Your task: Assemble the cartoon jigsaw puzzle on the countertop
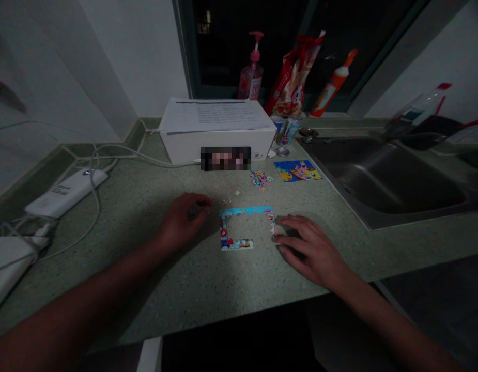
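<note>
A partly joined jigsaw puzzle (244, 211) lies on the speckled counter, its border running along the top, the left side and part of the bottom and right. My right hand (310, 248) rests at its right edge, fingers stretched apart, fingertips touching or very near the border pieces. To the left of the puzzle is my left hand (184, 219), fingers curled toward the thumb; what they hold, if anything, is too dark to make out. Several loose puzzle pieces (261, 179) form a pile above the puzzle, and a few more (227, 200) lie closer. A colourful cartoon picture card (298, 171) lies beside the pile.
Behind stands a white box (219, 139) with printed paper on top and a phone-like, blurred-out object (225, 158) against it. Cans (290, 130) stand beside it. On the right is a steel sink (363, 206). White power banks (68, 191) and cables lie left.
</note>
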Available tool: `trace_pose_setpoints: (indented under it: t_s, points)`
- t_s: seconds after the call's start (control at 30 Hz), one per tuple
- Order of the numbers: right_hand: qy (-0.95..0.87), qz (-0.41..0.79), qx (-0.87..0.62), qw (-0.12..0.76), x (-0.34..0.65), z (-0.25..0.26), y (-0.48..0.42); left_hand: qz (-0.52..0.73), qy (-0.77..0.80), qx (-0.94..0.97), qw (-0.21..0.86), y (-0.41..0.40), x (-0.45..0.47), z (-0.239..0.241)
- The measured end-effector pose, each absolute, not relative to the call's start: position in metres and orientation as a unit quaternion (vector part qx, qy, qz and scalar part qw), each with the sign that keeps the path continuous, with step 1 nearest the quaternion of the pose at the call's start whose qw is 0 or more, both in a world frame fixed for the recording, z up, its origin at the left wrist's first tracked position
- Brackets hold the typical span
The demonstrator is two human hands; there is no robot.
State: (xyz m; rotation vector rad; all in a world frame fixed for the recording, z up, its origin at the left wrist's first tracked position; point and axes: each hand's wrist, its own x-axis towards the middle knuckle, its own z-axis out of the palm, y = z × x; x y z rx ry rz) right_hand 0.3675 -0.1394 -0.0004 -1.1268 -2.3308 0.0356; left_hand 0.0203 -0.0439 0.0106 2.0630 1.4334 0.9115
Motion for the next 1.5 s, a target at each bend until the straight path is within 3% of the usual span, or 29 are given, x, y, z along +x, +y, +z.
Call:
trace_pose_setpoints:
  t_s: [1.5]
  points:
    - [-0.857, -0.003, -0.432, 0.280, 0.3668, -0.0027, -0.1375, 0.330, 0.522, 0.753, 0.228, -0.0435, 0.0196, 0.0085]
